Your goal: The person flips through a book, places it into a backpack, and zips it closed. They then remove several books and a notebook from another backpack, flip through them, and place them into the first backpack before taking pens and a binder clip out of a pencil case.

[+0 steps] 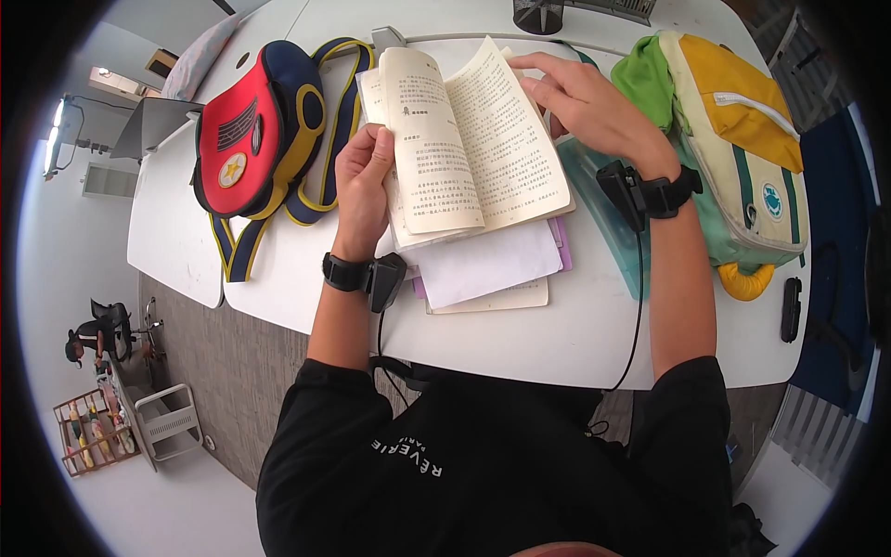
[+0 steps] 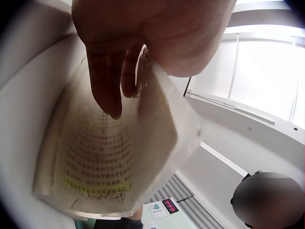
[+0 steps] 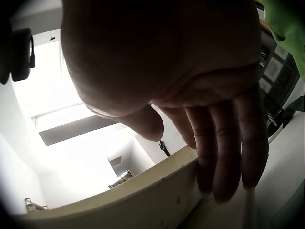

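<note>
An open book (image 1: 436,153) with printed pages is held up above the table in the head view. The left hand (image 1: 363,190) grips its left edge, thumb on the page and fingers behind; in the left wrist view the fingers of that hand (image 2: 107,81) lie against a printed page (image 2: 97,157). At the top right corner of the book is the right hand (image 1: 594,111), its fingers extended and slightly bent by the page edge. In the right wrist view the fingers of this hand (image 3: 224,138) hang beside the book's edge (image 3: 119,193); whether they pinch a page cannot be told.
Papers (image 1: 497,274) and another book lie under the held book. A red and navy backpack (image 1: 243,139) is at the left, a green, cream and yellow backpack (image 1: 733,139) at the right. A teal folder (image 1: 608,218) and a black case (image 1: 791,309) lie on the table (image 1: 464,353).
</note>
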`<state>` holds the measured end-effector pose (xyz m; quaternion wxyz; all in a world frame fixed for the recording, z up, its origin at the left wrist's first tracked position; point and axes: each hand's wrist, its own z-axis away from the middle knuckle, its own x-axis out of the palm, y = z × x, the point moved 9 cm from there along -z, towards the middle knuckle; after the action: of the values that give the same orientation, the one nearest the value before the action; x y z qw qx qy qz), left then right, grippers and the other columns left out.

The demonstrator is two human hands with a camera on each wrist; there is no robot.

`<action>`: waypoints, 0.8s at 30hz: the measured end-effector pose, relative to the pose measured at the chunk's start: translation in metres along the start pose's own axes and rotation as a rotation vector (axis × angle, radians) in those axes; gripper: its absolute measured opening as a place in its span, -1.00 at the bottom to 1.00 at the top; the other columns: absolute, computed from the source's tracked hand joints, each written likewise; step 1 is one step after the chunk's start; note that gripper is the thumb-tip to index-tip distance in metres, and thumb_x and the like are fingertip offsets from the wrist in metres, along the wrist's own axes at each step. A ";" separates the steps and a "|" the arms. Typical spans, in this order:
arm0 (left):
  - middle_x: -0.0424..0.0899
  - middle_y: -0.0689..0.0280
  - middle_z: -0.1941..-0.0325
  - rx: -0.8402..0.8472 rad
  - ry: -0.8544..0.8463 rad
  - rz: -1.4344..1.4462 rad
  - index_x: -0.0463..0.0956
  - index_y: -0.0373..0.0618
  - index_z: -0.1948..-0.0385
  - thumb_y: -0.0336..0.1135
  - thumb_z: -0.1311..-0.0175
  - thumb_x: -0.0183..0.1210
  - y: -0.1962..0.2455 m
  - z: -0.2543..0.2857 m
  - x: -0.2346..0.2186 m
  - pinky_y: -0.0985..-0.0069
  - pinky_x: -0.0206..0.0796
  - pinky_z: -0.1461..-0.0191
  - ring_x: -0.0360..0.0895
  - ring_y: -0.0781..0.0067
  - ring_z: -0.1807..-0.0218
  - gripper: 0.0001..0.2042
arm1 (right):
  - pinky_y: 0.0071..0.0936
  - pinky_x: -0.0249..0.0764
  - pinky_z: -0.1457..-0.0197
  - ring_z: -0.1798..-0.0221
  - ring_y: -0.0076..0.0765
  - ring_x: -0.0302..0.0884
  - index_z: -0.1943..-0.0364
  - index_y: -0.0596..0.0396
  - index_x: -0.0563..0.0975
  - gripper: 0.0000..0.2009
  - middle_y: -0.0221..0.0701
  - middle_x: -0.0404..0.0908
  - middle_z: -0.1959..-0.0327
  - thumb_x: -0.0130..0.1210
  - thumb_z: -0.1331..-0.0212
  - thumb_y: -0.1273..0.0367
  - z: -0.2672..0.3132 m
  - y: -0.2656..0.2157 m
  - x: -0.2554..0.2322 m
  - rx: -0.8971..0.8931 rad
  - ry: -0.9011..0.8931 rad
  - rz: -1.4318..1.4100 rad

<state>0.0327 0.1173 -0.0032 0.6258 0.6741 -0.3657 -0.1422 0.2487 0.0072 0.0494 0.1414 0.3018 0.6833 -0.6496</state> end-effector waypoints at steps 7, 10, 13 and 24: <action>0.68 0.37 0.27 -0.008 0.008 -0.034 0.52 -0.20 0.22 -0.25 -0.58 -0.04 -0.001 0.000 0.001 0.68 0.40 0.15 0.55 0.72 0.29 -0.77 | -0.49 0.48 0.32 0.48 -0.48 0.49 -0.32 -0.03 0.44 -0.52 -0.38 0.57 0.41 0.04 -0.27 0.49 0.002 -0.005 -0.001 -0.110 0.004 0.148; 0.68 0.37 0.26 -0.008 0.005 -0.036 0.51 -0.19 0.22 -0.25 -0.58 -0.04 0.000 0.000 0.002 0.68 0.39 0.15 0.55 0.72 0.29 -0.77 | -0.50 0.45 0.29 0.44 -0.49 0.44 -0.27 -0.04 0.49 -0.54 -0.41 0.52 0.43 0.04 -0.25 0.51 0.000 -0.001 0.002 -0.133 -0.019 0.230; 0.68 0.38 0.26 -0.007 -0.003 -0.034 0.51 -0.19 0.22 -0.25 -0.58 -0.05 0.000 0.000 0.002 0.68 0.39 0.14 0.55 0.72 0.28 -0.77 | -0.51 0.41 0.28 0.41 -0.50 0.39 -0.22 -0.02 0.54 -0.58 -0.42 0.50 0.43 0.05 -0.25 0.52 0.000 -0.001 0.002 -0.106 -0.020 0.223; 0.68 0.34 0.24 -0.004 -0.008 -0.001 0.51 -0.24 0.21 -0.27 -0.57 -0.03 -0.002 0.000 -0.001 0.67 0.42 0.15 0.55 0.69 0.28 -0.77 | -0.51 0.39 0.31 0.45 -0.50 0.36 -0.18 0.04 0.56 -0.61 -0.44 0.48 0.50 0.10 -0.25 0.49 0.001 -0.001 0.002 -0.102 -0.020 0.222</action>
<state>0.0331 0.1178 -0.0052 0.6255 0.6726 -0.3674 -0.1460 0.2458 0.0070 0.0488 0.2344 0.3613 0.6764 -0.5975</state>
